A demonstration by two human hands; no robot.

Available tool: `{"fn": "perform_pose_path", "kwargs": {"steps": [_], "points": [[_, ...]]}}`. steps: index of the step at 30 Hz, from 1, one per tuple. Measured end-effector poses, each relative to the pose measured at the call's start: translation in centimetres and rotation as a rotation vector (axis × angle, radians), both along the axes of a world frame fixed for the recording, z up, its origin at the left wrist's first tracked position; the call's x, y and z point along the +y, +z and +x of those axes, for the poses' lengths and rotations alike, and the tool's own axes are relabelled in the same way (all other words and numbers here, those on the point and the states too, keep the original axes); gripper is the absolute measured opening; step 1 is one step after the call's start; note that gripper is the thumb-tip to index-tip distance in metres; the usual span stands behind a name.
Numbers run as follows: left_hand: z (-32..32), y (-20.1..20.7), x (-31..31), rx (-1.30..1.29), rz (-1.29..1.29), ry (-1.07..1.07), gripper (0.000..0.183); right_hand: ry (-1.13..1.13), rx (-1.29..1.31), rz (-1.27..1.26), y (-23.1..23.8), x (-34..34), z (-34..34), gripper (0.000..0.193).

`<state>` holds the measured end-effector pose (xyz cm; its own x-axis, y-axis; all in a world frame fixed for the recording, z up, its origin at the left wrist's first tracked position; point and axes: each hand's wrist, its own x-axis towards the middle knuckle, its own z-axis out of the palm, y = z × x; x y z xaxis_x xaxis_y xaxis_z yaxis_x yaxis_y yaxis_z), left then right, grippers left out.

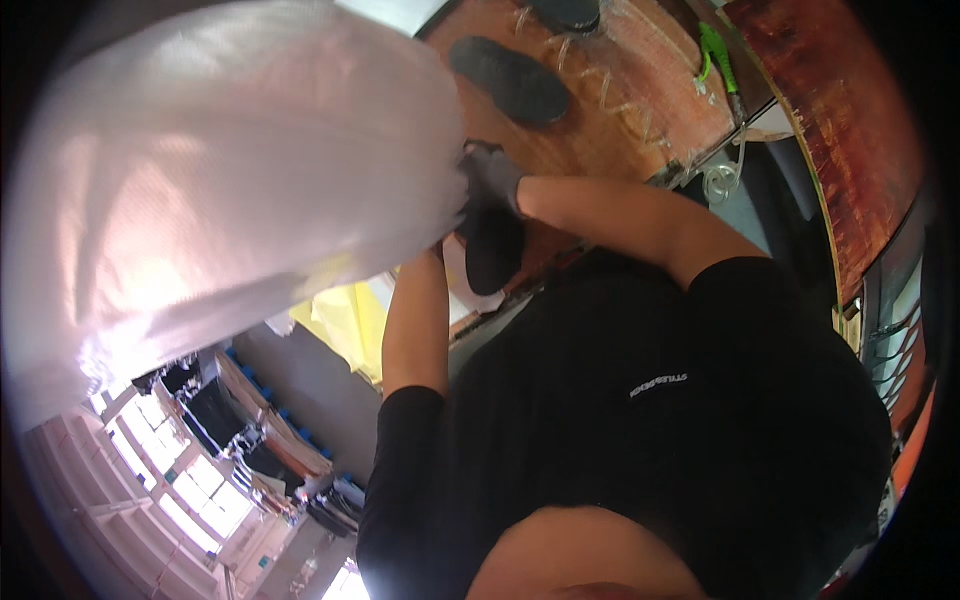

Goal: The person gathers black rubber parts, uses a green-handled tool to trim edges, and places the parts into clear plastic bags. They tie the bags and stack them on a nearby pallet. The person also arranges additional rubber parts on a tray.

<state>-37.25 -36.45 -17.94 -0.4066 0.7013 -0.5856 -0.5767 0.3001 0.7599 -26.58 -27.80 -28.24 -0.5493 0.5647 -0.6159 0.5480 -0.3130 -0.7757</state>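
Note:
A large whitish woven sack [260, 150] fills the left of the view and hides part of my hands. My right hand [490, 172], in a dark grey glove, is at the sack's right edge with its fingers curled on a black piece shaped like a shoe sole [494, 255]. That piece hangs down toward my body at the table's near edge. Of my left arm I see the bare forearm [415, 315]; its hand goes behind the sack beside the black piece, and its fingers are hidden. Beyond my right hand, another black sole [510, 80] lies flat on the worn brown table [600, 140].
A green-handled tool [715, 55] lies at the table's far right, above a pale coiled strand [720, 185]. Another dark object [565, 12] sits at the top. A reddish worn board [850, 120] stands right. Yellow sheeting [350, 325] hangs below the sack. Clothes [215, 410] hang at lower left.

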Motion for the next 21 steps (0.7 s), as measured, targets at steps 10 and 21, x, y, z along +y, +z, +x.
{"fn": "perform_pose_path", "kwargs": {"steps": [10,21], "points": [[9.9,-1.7,-9.3,-0.660,0.075,0.244,0.063,-0.331,0.185,-1.094,9.7,-4.9,8.1,0.073],[10.9,-0.2,-9.1,-0.465,0.174,0.270,0.068,0.104,0.372,-0.203,5.9,-0.1,6.4,0.049]]}}
